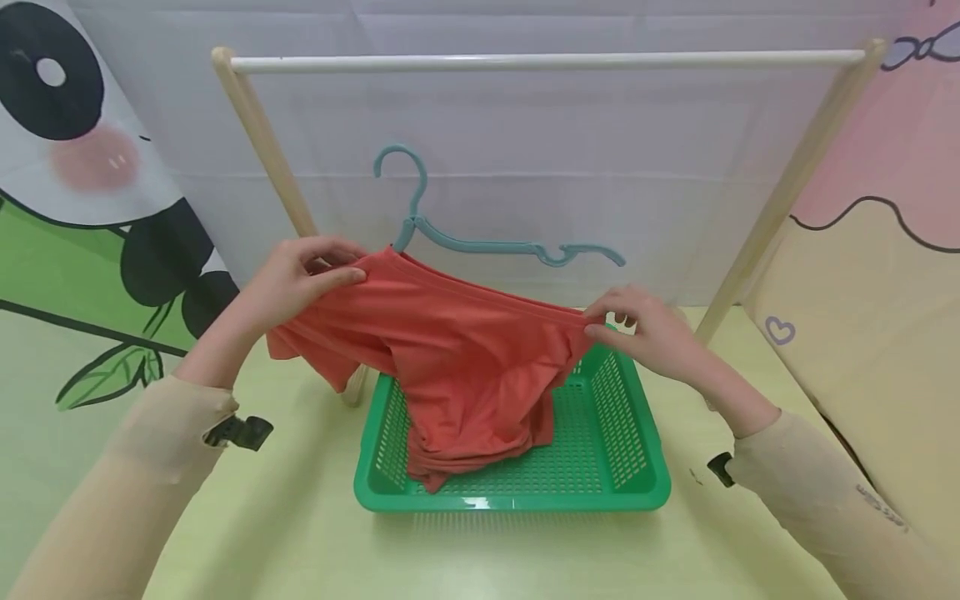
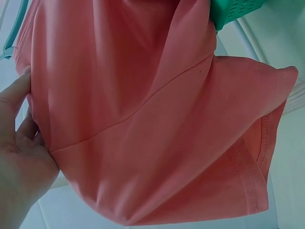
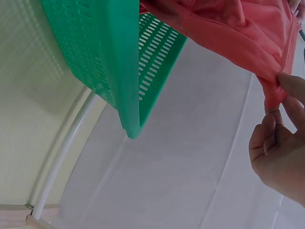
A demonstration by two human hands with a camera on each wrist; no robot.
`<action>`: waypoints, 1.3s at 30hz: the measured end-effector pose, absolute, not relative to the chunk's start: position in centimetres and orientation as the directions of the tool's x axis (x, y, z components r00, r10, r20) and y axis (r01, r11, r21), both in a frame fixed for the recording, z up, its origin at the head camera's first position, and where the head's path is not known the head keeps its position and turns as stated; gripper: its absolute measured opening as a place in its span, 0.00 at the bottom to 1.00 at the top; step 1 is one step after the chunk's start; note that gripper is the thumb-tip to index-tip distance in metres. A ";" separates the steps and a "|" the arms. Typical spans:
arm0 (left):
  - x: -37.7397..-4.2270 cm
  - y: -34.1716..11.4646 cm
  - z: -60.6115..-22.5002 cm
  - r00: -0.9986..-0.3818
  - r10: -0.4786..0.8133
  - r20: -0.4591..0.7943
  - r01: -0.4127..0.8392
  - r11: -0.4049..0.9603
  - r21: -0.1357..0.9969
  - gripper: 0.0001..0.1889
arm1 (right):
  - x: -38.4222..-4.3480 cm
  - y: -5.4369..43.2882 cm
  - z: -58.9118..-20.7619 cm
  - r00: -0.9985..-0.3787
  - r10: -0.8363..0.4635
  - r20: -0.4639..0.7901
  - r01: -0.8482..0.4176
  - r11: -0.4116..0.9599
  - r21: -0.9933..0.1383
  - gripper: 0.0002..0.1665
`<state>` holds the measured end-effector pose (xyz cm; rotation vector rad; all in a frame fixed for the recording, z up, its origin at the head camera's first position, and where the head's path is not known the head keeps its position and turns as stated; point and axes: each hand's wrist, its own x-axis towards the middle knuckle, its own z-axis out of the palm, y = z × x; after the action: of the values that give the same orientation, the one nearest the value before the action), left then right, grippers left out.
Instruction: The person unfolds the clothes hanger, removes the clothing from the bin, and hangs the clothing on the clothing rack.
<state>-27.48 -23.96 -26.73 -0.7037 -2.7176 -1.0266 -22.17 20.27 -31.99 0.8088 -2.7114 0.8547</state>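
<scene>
A red T-shirt (image 1: 480,350) is stretched between both hands, its lower part bunched down in a green basket (image 1: 510,502). My left hand (image 1: 303,271) pinches the shirt near the shoulder, and a short sleeve (image 2: 228,143) hangs below it in the left wrist view. At the other end of the neckline, my right hand (image 1: 645,329) pinches the cloth between thumb and fingers. A blue-green hanger (image 1: 480,247) has its left arm inside the collar; its hook points up and its right arm lies outside, above the neckline. The left arm's end is hidden by the cloth.
Behind the shirt stands a rack with a white rail (image 1: 547,61) and wooden posts (image 1: 787,192). The basket sits on a pale table (image 1: 480,558). A white cloth (image 1: 555,133) hangs at the back, with printed cartoon panels at both sides.
</scene>
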 end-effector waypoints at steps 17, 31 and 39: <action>-27.5 -23.7 -27.3 -0.850 0.431 0.303 0.525 0.654 0.545 0.13 | -22.5 22.8 -32.5 -0.820 -0.398 0.411 -0.564 0.687 -0.459 0.05; -27.4 -24.1 -27.5 -0.799 0.491 0.348 0.600 0.608 0.519 0.12 | -22.4 24.5 -32.3 -0.698 -0.476 0.535 -0.701 0.609 -0.372 0.11; -27.4 -24.4 -27.7 -0.795 0.497 0.347 0.605 0.610 0.512 0.13 | -22.5 25.0 -32.2 -0.627 -0.512 0.587 -0.757 0.578 -0.304 0.15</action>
<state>-27.42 -24.37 -27.65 -0.9203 -2.6632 -0.9428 -22.53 25.02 -32.19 1.0182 -2.3724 0.7541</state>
